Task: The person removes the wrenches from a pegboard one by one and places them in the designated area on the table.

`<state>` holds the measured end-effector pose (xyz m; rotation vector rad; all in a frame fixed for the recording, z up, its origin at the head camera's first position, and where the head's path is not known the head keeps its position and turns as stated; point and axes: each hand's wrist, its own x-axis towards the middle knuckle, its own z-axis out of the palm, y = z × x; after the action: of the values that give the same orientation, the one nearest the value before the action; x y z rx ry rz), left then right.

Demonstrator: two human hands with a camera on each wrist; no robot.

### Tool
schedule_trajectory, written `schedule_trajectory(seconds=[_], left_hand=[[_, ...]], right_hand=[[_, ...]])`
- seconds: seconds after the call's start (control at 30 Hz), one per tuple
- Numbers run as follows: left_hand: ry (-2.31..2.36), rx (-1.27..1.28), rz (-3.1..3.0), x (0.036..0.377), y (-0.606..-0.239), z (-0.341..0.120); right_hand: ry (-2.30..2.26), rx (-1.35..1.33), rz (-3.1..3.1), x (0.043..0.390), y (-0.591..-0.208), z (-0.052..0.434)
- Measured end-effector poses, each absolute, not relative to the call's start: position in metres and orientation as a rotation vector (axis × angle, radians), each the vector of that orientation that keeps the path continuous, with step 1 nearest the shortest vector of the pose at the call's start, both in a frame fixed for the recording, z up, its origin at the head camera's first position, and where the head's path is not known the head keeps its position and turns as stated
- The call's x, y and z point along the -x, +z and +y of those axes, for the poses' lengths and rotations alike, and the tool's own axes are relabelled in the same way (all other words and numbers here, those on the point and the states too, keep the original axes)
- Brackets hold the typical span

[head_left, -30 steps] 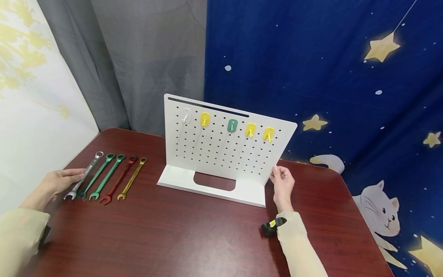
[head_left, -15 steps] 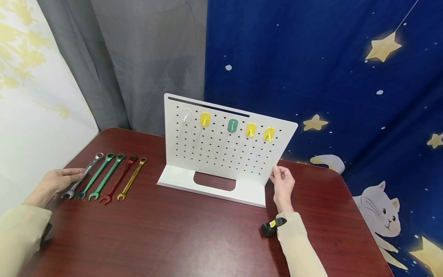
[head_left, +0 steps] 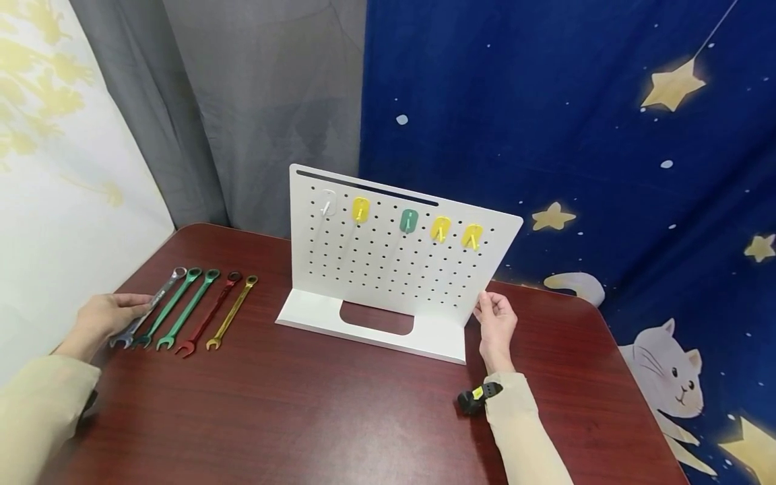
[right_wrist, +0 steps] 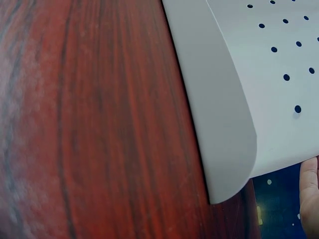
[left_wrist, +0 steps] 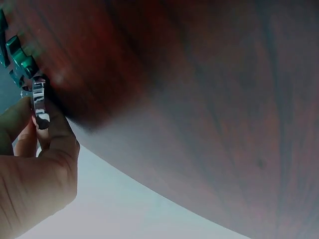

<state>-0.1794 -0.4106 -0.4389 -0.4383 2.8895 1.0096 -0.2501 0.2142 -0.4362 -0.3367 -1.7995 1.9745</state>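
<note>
My left hand [head_left: 109, 318] pinches a silver combination wrench [head_left: 161, 295] between thumb and fingers at the left of the table. The left wrist view shows this wrench [left_wrist: 39, 102] end-on in the fingertips. Beside it lie two green wrenches [head_left: 189, 310], a red wrench [head_left: 209, 313] and a yellow wrench [head_left: 233, 313], roughly parallel. My right hand [head_left: 498, 327] holds the right edge of a white pegboard stand [head_left: 376, 269], thumb in front. In the right wrist view only part of that hand [right_wrist: 310, 194] shows, at the board's edge.
Along the board's upper part sit a clear hook [head_left: 328, 203], a yellow hook [head_left: 360, 209], a green hook [head_left: 409, 221] and two more yellow hooks [head_left: 441, 229]. The dark red table [head_left: 339, 417] ends at grey and blue curtains [head_left: 442, 87] behind.
The left hand and the silver wrench have shifted slightly right, closer to the nearest green wrench. My right hand and the pegboard stay put.
</note>
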Motion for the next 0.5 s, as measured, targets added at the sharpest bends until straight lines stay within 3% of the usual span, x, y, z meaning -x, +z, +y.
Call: schedule_trajectory(seconds=[0.5], left_hand=[[0.991,0.499,2.964,0.1791,-0.4349,-0.4017]], right_hand=[[1.969,0.338,-1.8,0.249,-0.4353,0.2136]])
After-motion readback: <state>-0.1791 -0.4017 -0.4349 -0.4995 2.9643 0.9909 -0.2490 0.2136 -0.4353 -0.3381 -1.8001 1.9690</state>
